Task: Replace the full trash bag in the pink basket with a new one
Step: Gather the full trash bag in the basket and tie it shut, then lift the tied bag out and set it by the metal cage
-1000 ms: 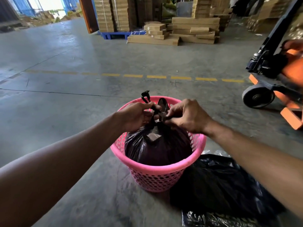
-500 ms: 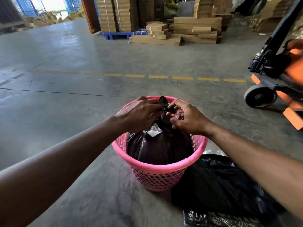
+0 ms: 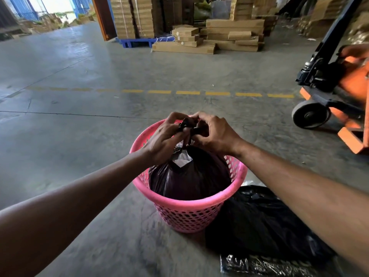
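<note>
A pink perforated basket [image 3: 189, 204] stands on the concrete floor in front of me. A full dark trash bag [image 3: 191, 176] fills it, its top gathered into a twisted neck. My left hand [image 3: 165, 140] and my right hand [image 3: 215, 134] meet above the basket, both pinching the bag's black ends at the knot. A pale scrap shows through a gap just under the neck. A loose black bag [image 3: 259, 220] lies on the floor, touching the basket's right side.
An orange pallet jack [image 3: 339, 92] with a black wheel stands at the right. A pack of shiny black plastic [image 3: 259, 264] lies at the bottom right. Cardboard boxes [image 3: 209, 37] and a blue pallet are stacked far back, beyond a dashed yellow floor line.
Both hands have risen and drawn together at the bag's neck. The loose black ends that stuck up beside my left hand are now tucked between my fingers.
</note>
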Tool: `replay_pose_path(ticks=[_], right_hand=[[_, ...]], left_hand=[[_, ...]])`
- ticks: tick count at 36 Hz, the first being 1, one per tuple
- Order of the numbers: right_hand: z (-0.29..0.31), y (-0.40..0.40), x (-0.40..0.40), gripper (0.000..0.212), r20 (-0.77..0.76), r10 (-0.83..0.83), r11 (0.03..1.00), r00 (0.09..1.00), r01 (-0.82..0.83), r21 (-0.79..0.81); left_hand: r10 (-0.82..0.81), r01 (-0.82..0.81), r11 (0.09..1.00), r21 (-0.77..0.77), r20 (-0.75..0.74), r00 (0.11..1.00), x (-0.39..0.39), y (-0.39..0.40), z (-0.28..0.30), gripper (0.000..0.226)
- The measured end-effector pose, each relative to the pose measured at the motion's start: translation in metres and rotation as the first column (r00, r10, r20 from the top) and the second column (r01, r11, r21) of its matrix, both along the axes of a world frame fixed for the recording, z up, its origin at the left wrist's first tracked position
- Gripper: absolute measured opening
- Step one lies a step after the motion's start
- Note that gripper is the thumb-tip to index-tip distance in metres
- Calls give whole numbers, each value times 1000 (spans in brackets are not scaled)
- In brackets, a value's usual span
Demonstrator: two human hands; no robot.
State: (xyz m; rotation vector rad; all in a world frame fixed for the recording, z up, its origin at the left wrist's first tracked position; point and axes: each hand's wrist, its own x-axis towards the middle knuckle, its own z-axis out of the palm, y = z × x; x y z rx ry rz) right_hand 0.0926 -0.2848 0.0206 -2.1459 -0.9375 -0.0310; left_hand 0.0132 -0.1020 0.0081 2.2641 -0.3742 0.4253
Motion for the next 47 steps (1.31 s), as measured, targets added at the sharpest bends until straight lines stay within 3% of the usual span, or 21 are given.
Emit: replay_pose_path(ticks=[3, 7, 12, 15, 16, 19, 21, 23, 25, 27, 30, 33, 38, 43, 45, 47], right_hand=[[2, -6, 3, 32, 59, -13, 1000, 998, 13, -8], [-4, -17, 7, 8, 25, 40, 993, 999, -37, -115], [-23, -31, 8, 8, 32, 24, 976, 999, -16, -219], [-19, -40, 8, 21, 94, -35, 984, 995, 51, -172], [-16, -44, 8, 29, 124, -74, 985, 990, 92, -148], [-16, -62, 9, 43, 202, -263, 960, 943, 276, -39], [-25, -74, 9, 48, 152, -422, 905, 894, 425, 14], [-38, -82, 7, 58, 20, -502, 862, 865, 502, -65], [-52, -85, 2, 61, -150, -487, 867, 860, 456, -198], [-59, -84, -5, 49, -259, -466, 879, 846, 408, -247], [-58, -82, -9, 38, -254, -467, 878, 847, 411, -244], [-57, -82, -8, 38, -237, -470, 875, 850, 413, -252], [-52, -83, -12, 40, -246, -459, 880, 854, 397, -262], [-48, -85, -12, 39, -229, -470, 865, 852, 394, -311], [-42, -86, -13, 54, -165, -465, 853, 870, 390, -348], [-30, -85, -15, 69, -79, -437, 877, 896, 405, -259]], left_hand=[[-26, 22, 997, -71, -61, 998, 7, 3, -6, 20], [9, -50, 987, -155, -255, 967, 11, 33, -21, 29], [56, -49, 998, 29, -355, 933, 6, 47, -26, 31], [25, -69, 988, -142, -292, 956, 6, 41, -15, 28], [46, -79, 988, -135, -234, 971, 5, 38, -8, 28], [60, -59, 988, 144, -2, 998, 4, 30, 3, 28], [30, -20, 907, 420, -17, 999, 6, 24, 3, 37], [77, 13, 788, 615, -119, 990, 9, 13, -5, 48], [132, 6, 744, 669, -156, 979, 11, 3, -13, 49], [150, -22, 723, 691, -125, 981, 14, 0, -18, 42], [149, 3, 667, 745, -138, 979, 18, 0, -20, 32], [143, -1, 695, 719, -137, 980, 20, 0, -21, 36], [127, -93, 775, 625, -11, 992, 22, 6, -9, 40], [117, -115, 892, 437, 21, 993, 21, 13, 26, 22], [148, -152, 897, 416, 42, 988, 21, 15, 47, 22], [164, -180, 917, 356, 75, 984, 20, 17, 66, 24]])
